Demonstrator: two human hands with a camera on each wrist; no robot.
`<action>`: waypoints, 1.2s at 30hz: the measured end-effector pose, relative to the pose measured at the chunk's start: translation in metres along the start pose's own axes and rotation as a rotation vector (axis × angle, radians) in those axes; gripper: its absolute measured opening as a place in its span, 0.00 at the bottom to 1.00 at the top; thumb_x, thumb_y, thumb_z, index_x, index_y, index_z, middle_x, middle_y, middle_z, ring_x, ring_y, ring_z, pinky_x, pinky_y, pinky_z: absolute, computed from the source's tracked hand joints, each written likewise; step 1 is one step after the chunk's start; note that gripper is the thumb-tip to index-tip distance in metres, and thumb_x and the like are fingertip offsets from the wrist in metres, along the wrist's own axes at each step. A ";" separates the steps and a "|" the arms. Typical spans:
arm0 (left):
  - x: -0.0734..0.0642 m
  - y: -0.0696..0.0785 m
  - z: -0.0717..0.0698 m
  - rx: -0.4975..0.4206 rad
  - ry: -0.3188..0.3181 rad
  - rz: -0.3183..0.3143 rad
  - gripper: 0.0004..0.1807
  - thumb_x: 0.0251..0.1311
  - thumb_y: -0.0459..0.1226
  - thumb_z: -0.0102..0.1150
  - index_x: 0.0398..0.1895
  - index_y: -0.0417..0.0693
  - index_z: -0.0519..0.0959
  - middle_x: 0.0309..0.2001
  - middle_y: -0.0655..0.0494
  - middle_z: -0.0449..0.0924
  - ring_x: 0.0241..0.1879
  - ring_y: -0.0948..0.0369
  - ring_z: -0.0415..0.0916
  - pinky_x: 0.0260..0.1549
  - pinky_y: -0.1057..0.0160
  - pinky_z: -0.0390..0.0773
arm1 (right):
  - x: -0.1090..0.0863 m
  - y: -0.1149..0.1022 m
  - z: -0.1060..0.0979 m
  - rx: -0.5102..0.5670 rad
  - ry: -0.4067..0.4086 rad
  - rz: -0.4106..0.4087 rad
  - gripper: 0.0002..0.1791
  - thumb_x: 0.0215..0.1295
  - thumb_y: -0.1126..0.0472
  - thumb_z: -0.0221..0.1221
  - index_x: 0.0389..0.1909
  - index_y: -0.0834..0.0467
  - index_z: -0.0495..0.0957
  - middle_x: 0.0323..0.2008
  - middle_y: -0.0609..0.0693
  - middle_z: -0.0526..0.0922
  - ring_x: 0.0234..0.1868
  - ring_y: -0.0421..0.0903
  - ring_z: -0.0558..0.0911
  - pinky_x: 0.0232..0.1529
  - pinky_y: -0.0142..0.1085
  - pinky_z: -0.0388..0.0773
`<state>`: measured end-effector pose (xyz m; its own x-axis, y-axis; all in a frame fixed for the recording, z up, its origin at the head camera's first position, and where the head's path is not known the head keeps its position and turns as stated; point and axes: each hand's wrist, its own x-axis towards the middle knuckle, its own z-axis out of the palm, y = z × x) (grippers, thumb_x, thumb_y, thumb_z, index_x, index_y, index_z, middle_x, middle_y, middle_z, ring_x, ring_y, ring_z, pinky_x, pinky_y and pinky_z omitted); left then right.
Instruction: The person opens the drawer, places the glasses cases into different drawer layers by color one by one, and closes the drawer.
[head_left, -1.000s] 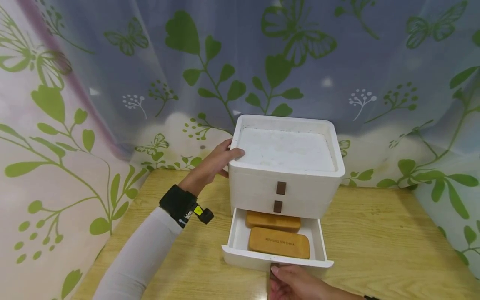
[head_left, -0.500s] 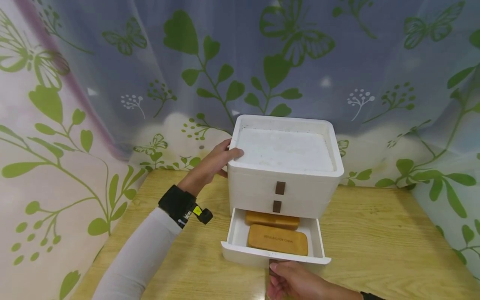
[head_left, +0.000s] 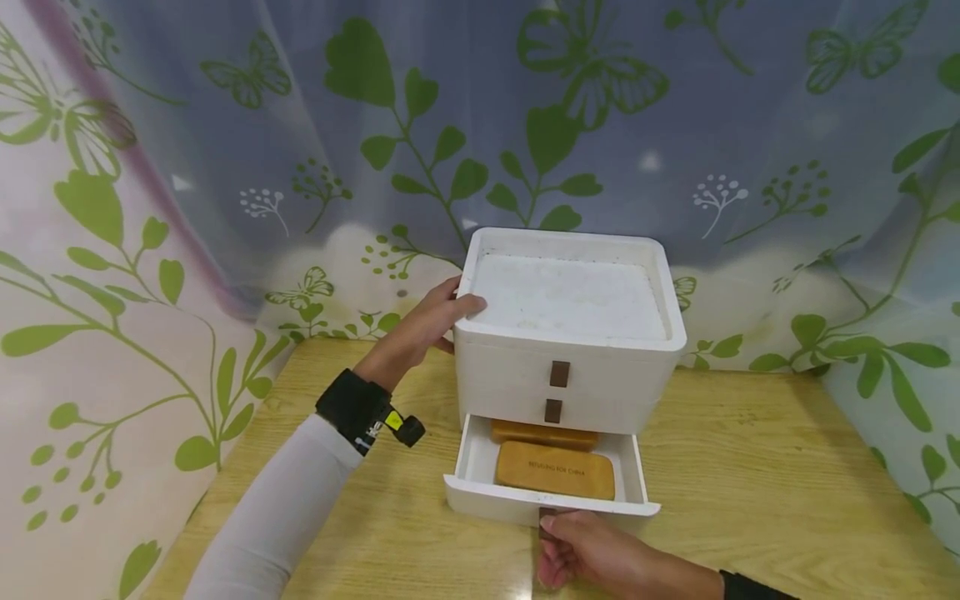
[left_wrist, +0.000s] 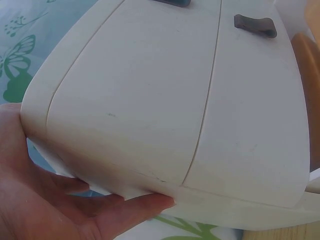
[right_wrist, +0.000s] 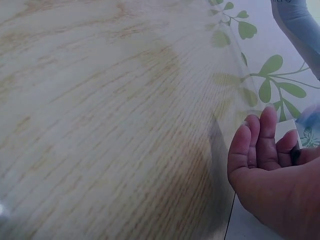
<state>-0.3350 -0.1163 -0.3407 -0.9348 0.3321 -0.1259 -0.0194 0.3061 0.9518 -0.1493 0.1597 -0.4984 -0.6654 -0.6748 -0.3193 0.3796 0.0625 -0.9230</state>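
A white drawer unit (head_left: 502, 375) stands on the table, its bottom drawer (head_left: 630, 471) pulled out. Inside that drawer lie two brown cases, the front case (head_left: 555, 471) bearing printed lettering and the rear case (head_left: 543, 435) partly hidden under the unit. My left hand (head_left: 427, 321) grips the unit's upper left corner, thumb over the top rim; in the left wrist view its fingers (left_wrist: 135, 212) press along the side wall. With thumb and fingers, my right hand (head_left: 592, 546) pinches the brown pull tab (head_left: 547, 518) on the bottom drawer's front.
Two more brown tabs, an upper tab (head_left: 559, 373) and a lower tab (head_left: 552, 410), mark the closed drawers above. The unit's top is a shallow tray (head_left: 570, 292). A patterned curtain (head_left: 300, 150) hangs close behind the wood-grain table (head_left: 750, 467).
The bottom drawer has slid a little way inward, with my right hand moving along on its tab. My left hand keeps its hold on the corner.
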 end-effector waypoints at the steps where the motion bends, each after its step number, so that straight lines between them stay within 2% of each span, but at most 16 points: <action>1: 0.000 0.000 0.000 0.000 0.000 0.001 0.40 0.74 0.54 0.51 0.84 0.60 0.51 0.73 0.49 0.68 0.67 0.46 0.74 0.56 0.38 0.82 | 0.001 -0.001 0.000 -0.006 0.005 0.006 0.19 0.82 0.56 0.43 0.29 0.53 0.73 0.27 0.45 0.86 0.32 0.39 0.83 0.37 0.30 0.81; 9: -0.002 -0.001 -0.001 0.001 0.006 -0.005 0.40 0.74 0.54 0.51 0.84 0.59 0.50 0.73 0.48 0.68 0.67 0.45 0.74 0.57 0.38 0.82 | 0.006 -0.004 -0.003 -0.026 0.031 0.020 0.19 0.81 0.56 0.43 0.27 0.53 0.72 0.27 0.45 0.86 0.31 0.39 0.82 0.36 0.30 0.81; 19: -0.002 0.001 0.001 -0.001 0.005 -0.013 0.41 0.73 0.54 0.52 0.84 0.59 0.50 0.74 0.48 0.67 0.67 0.45 0.74 0.57 0.38 0.82 | 0.014 -0.012 -0.016 -0.037 0.047 0.040 0.19 0.82 0.54 0.45 0.28 0.54 0.72 0.28 0.45 0.87 0.32 0.40 0.83 0.38 0.32 0.80; 36: -0.002 0.002 0.001 -0.004 0.009 -0.012 0.42 0.72 0.54 0.53 0.84 0.58 0.50 0.73 0.48 0.68 0.66 0.45 0.75 0.55 0.39 0.83 | 0.029 -0.025 -0.031 -0.067 0.076 0.038 0.19 0.82 0.57 0.43 0.28 0.55 0.71 0.28 0.46 0.87 0.31 0.41 0.83 0.38 0.33 0.81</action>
<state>-0.3333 -0.1154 -0.3386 -0.9375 0.3208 -0.1347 -0.0320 0.3060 0.9515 -0.1985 0.1611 -0.4910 -0.6989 -0.6138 -0.3671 0.3635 0.1372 -0.9214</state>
